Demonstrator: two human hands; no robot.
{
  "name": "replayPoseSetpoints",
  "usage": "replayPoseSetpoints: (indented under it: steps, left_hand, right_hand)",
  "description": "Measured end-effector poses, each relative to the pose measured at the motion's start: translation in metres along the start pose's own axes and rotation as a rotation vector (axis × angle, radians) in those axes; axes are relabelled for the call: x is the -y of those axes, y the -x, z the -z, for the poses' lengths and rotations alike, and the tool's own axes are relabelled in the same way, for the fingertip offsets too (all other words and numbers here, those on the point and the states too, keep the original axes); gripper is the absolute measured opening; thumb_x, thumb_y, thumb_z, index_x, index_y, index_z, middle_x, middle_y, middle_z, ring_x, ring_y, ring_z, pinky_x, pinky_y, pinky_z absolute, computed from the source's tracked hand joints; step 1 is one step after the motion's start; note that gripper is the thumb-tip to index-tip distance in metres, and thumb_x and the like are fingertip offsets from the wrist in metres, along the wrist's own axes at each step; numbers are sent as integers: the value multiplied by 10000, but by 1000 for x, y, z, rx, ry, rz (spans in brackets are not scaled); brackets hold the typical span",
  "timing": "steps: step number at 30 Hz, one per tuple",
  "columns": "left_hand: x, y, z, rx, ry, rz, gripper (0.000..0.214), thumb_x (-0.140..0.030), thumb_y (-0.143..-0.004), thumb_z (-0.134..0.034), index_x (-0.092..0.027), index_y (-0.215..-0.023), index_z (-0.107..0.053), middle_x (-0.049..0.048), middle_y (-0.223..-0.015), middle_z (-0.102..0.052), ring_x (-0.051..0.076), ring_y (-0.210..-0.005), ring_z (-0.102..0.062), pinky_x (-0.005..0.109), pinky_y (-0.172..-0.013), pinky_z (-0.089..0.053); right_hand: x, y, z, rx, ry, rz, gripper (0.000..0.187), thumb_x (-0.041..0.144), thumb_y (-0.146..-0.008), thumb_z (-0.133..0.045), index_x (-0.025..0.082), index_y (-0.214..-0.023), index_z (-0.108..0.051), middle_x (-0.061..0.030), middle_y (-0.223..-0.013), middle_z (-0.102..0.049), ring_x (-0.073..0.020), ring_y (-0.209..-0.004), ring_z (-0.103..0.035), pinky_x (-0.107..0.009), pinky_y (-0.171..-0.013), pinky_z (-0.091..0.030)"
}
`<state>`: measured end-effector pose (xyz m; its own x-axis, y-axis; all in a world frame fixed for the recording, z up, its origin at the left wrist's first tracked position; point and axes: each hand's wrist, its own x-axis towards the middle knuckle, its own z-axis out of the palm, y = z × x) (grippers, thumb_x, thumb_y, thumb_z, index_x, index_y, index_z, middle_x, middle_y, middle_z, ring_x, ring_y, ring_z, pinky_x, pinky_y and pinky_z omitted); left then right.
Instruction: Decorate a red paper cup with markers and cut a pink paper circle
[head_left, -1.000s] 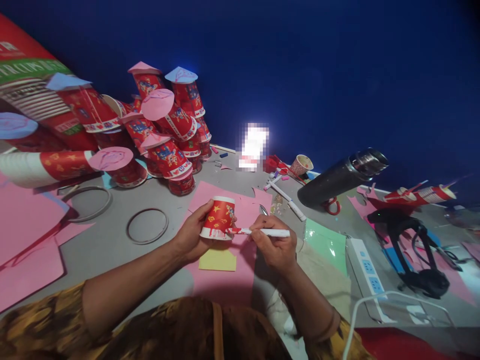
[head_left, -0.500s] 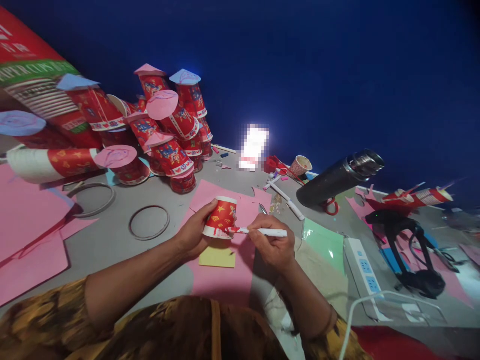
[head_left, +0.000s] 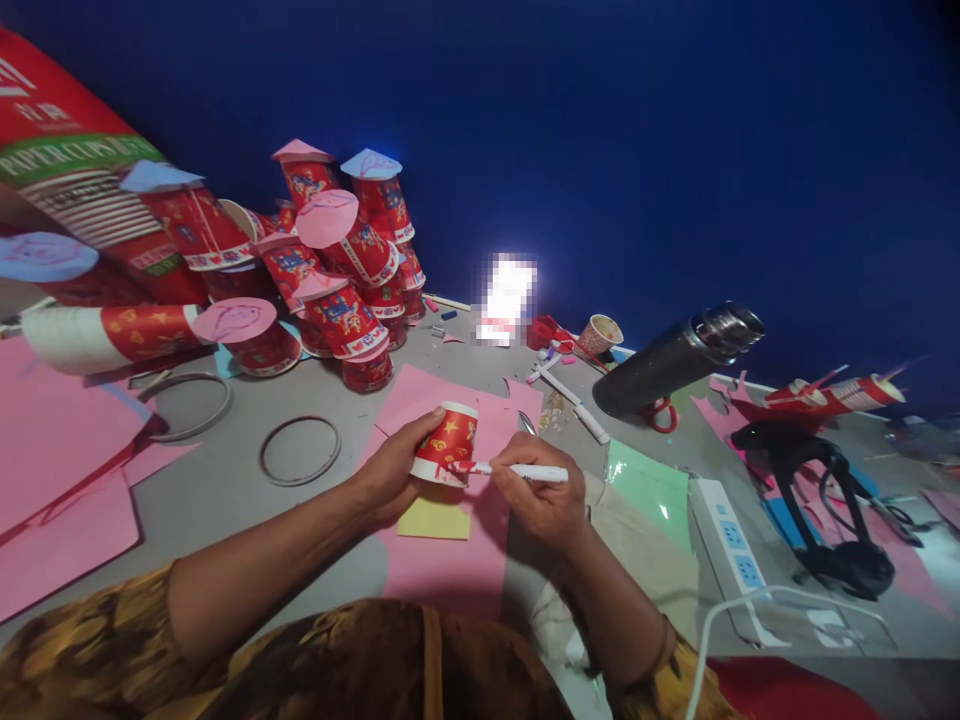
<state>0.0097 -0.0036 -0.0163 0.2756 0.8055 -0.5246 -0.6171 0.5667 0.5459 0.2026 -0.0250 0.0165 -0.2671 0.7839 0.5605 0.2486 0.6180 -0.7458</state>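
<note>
A red paper cup point(head_left: 454, 438) with gold stars and a white lower band is gripped by my left hand point(head_left: 397, 465), its fingers wrapped round the cup's left side. The cup is slightly tilted, wide rim down. Closed round a white marker pen point(head_left: 541, 473) is my right hand point(head_left: 544, 495). The pen's red tip meets the white band near the rim, where red marks show. Beneath the cup lie a yellow paper pad point(head_left: 435, 520) and pink paper sheets point(head_left: 450, 570).
Stacked red cups with paper cone tops point(head_left: 345, 320) stand at the left, near two grey rings point(head_left: 300, 482). A black thermos point(head_left: 660, 365), scattered markers point(head_left: 562, 385), a green sheet point(head_left: 649, 490), a power strip point(head_left: 731, 550) and a black headset-like frame point(head_left: 855, 570) are on the right.
The cup and my left hand have shifted slightly right and down in view. My right hand has moved slightly left with the pen, whose tip stays at the white band.
</note>
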Motion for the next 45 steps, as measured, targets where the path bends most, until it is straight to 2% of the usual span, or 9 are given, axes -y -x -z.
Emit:
replayPoseSetpoints:
  steps: [5, 9, 12, 17, 22, 25, 29, 40, 45]
  left_hand:
    - [0, 0, -1, -10, -5, 7, 251, -331, -1010, -669, -94, -1017, -753, 116, -844, -766, 219, -729, -755, 356, -754, -674]
    - [-1, 1, -1, -15, -6, -9, 267, -325, -1024, -645, -83, -994, -756, 137, -856, -785, 210, -692, -746, 352, -742, -673]
    - [-2, 3, -3, -11, 12, 3, 294, -313, -1048, -599, -70, -1000, -757, 164, -874, -800, 226, -720, -765, 347, -729, -668]
    - [-5, 5, -6, -36, 56, 31, 348, -328, -1076, -534, -61, -1034, -753, 178, -862, -810, 263, -740, -792, 376, -693, -672]
    - [-7, 4, -6, -35, 96, 62, 370, -344, -1078, -523, -53, -1077, -751, 185, -859, -816, 278, -738, -798, 390, -679, -669]
    - [-8, 5, -6, -41, 97, 56, 382, -348, -1078, -516, -46, -1072, -750, 191, -846, -813, 274, -711, -791, 373, -640, -654]
    - [-10, 7, -8, -48, 106, 71, 388, -357, -1069, -524, -41, -1085, -750, 204, -874, -816, 274, -720, -790, 380, -661, -657]
    - [-10, 8, -12, -62, 89, 61, 426, -366, -1088, -472, -44, -1100, -751, 191, -876, -812, 262, -748, -786, 388, -708, -669]
    - [-7, 6, -10, -54, 78, 68, 416, -367, -1081, -497, -45, -1066, -759, 193, -875, -805, 256, -726, -769, 383, -678, -661]
  right_hand:
    - [2, -3, 1, 37, -26, 33, 135, 168, -957, -652, 234, -861, -720, -3, -705, -730, -148, -576, -635, -277, -581, -494]
    - [2, -3, 1, -27, 24, 30, 124, 178, -952, -658, 227, -863, -728, -17, -714, -732, -159, -595, -639, -294, -593, -497]
    - [2, -3, 2, 38, -43, 26, 131, 160, -953, -655, 223, -860, -724, -8, -709, -733, -148, -587, -637, -277, -580, -484]
    - [-1, -1, 5, -47, -79, -37, 119, 155, -952, -688, 227, -863, -724, 6, -716, -724, -142, -610, -637, -266, -599, -473]
    - [-5, 3, 7, 9, -176, -121, 120, 183, -974, -687, 235, -872, -723, 11, -702, -716, -146, -593, -621, -275, -593, -471]
    - [-6, 4, 7, -48, -156, -113, 105, 183, -974, -686, 234, -892, -727, 4, -728, -725, -155, -623, -647, -283, -613, -478]
    - [-6, 3, 8, 1, -168, -132, 137, 188, -974, -680, 233, -848, -712, 14, -691, -703, -146, -586, -610, -280, -591, -460]
    - [-9, 5, 6, -57, -140, -109, 101, 193, -963, -690, 233, -874, -714, 9, -717, -697, -152, -609, -613, -289, -603, -460]
    - [-7, 4, 5, -11, -156, -125, 118, 193, -973, -677, 235, -868, -710, 13, -710, -696, -147, -600, -608, -285, -593, -454]
